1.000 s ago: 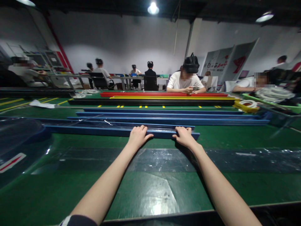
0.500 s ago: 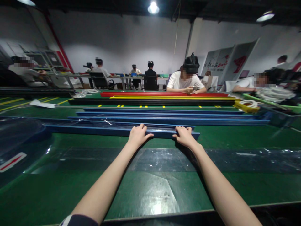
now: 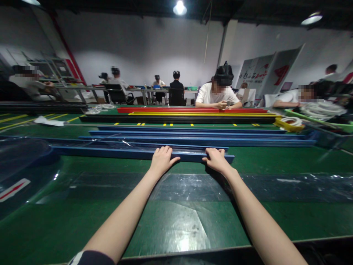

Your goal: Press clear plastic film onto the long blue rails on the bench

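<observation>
A long blue channel rail [image 3: 190,158] lies across the table before me, with clear plastic film along its inside. My left hand [image 3: 162,159] grips its near wall, fingers over the top edge and thumb stretched to the right along the front. Close to the rail's right end, my right hand [image 3: 215,159] grips the same wall, its thumb pointing left. Between the hands a short stretch of the rail shows. A flat clear plastic strip [image 3: 187,184] lies on the table under my forearms. At the left, clear plastic sheet [image 3: 24,158] curves up in a large bend.
Beyond lie more blue rails [image 3: 248,141], a black rail [image 3: 193,119], a yellow rail [image 3: 206,115] and a red rail [image 3: 179,110]. A yellow tray [image 3: 292,127] and a green-rimmed bin [image 3: 331,125] stand right. Across the table sits a person [image 3: 209,95]; several others sit farther back.
</observation>
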The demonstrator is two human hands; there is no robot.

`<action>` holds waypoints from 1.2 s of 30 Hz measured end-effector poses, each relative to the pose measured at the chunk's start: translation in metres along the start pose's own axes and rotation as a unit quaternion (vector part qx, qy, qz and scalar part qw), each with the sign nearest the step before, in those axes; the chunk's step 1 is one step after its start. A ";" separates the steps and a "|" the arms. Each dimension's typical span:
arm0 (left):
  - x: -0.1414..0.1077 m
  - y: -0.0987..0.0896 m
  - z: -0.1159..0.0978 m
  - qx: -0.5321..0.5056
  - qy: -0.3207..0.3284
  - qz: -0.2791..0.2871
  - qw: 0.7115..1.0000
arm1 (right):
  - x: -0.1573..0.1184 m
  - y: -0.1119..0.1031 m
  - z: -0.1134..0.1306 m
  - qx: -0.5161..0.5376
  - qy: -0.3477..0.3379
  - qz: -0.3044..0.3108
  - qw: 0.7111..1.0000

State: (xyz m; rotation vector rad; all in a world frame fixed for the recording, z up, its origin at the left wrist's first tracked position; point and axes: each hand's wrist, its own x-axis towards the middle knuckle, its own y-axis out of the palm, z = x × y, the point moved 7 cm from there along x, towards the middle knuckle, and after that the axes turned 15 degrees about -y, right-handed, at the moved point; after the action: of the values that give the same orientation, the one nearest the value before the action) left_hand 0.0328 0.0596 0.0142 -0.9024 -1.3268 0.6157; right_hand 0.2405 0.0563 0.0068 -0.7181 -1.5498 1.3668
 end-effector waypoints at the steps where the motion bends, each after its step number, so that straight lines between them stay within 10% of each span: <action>1: 0.000 0.000 0.000 -0.003 -0.001 0.001 1.000 | 0.000 0.000 0.000 0.001 0.000 0.000 1.000; 36: 0.001 0.004 0.002 0.016 -0.005 0.001 1.000 | 0.000 0.000 0.000 0.001 -0.004 0.000 1.000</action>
State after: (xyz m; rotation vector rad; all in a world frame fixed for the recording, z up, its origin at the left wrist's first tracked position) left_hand 0.0312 0.0628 0.0118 -0.8755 -1.3223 0.6415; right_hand 0.2407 0.0559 0.0069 -0.7126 -1.5533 1.3725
